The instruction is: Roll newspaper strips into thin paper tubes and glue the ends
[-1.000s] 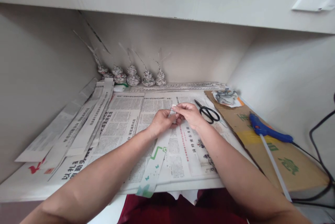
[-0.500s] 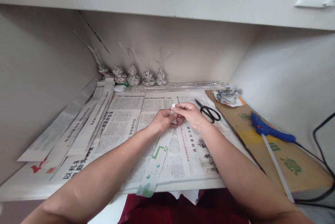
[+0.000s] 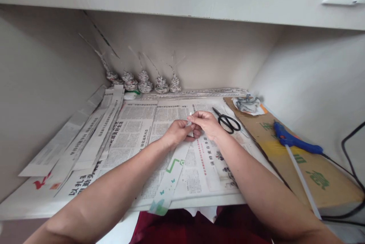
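A paper strip (image 3: 171,177) with green print slants up from the front edge of the newspaper-covered surface to my hands. Its upper end is folded or rolled narrow and white between my fingertips. My left hand (image 3: 179,131) is closed on the strip from the left, thumb and fingers pinching. My right hand (image 3: 203,124) pinches the same narrow end from the right, its fingers touching those of the left. Black-handled scissors (image 3: 228,121) lie just right of my right hand.
Cut newspaper strips (image 3: 94,133) are stacked at left. Several woven paper gourds (image 3: 145,82) stand along the back beside thin paper rods (image 3: 199,93). To the right, a blue glue gun (image 3: 298,141) with a white stick lies on cardboard (image 3: 288,168), near a stained paper (image 3: 249,105).
The narrow end of the strip has turned slightly between my fingertips and shows a thinner edge. Both hands stay in nearly the same place.
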A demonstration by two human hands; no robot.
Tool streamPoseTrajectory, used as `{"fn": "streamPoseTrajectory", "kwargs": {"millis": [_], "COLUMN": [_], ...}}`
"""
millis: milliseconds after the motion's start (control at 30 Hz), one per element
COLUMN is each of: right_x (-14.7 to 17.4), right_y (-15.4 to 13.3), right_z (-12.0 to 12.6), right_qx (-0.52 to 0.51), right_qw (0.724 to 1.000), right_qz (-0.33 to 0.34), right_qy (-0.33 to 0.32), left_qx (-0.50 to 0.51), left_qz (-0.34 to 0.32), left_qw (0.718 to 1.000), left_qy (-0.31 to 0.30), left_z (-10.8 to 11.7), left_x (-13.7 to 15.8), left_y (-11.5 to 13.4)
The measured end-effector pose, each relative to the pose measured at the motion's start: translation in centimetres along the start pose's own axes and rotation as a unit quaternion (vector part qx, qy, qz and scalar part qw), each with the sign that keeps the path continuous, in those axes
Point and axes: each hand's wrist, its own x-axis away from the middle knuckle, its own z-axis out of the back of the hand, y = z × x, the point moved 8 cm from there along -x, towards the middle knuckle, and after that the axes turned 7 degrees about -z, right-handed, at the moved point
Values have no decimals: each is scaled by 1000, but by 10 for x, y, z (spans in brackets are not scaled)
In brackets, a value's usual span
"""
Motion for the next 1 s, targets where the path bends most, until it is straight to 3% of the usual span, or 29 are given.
{"fn": "streamPoseTrajectory", "kwargs": {"millis": [133,400,767,1000], "right_x": [1,-1,1,0], "right_y": [-1,3,3,4], "right_z": [-4,3,-4,0], "right_qx": [25,34,7,10], "right_qw": [999,999,999,999], "right_qz": [2,-25,-24,-32], "right_qy": [-35,6,-37,-12], "left_qx": [6,-12,23,-14], "left_qz": [-1,9,30,28], "left_qw": [1000,1000,999,999], "left_qy": [-15,-1,-3,-9], "left_z": [-1,-2,-5,-8], "left_x": [0,3,2,5], "left_y": [2,1,-2,0]}}
